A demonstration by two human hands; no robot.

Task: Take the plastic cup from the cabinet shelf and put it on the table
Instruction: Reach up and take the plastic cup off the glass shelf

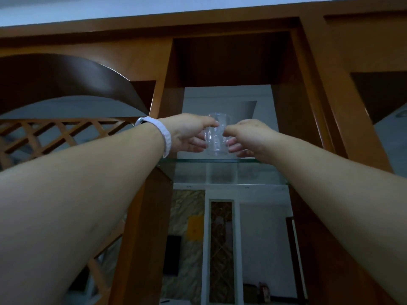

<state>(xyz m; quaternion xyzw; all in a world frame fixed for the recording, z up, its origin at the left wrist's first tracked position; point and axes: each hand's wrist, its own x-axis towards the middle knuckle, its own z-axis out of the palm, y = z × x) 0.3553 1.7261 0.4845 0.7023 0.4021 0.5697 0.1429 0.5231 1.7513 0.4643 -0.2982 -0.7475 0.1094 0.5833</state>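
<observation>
**Both hands close on the clear cup at the glass shelf**

No brand, label or writing can be read anywhere in the view (the room is dim and the far things are small and soft).

The plastic cup (216,135) is clear and colourless, upright, with faint vertical ribbing on its wall and a rolled rim at the top; the pale wall behind shows straight through it. Its base sits at or just above the glass shelf (259,160), and whether it touches the pane cannot be told.

Both bare forearms reach up and forward from the lower corners of the view and meet at the cup. The left hand (189,134) comes at the cup from its left side, thumb on top near the cup's rim and fingers curled below against the cup's wall. A white wristband (164,134) circles the wrist on that side of the cup. The right hand (247,137) mirrors it from the cup's right, thumb tip pressed to the wall, fingers bent beneath. The two hands pinch the cup between them, thumbs nearly meeting across its front.

Around the cup stands the brown wooden cabinet (308,106), its uprights on either side of the cup and its top panel above. Well left of the cup, a wooden lattice (55,135) fills an arched opening
</observation>
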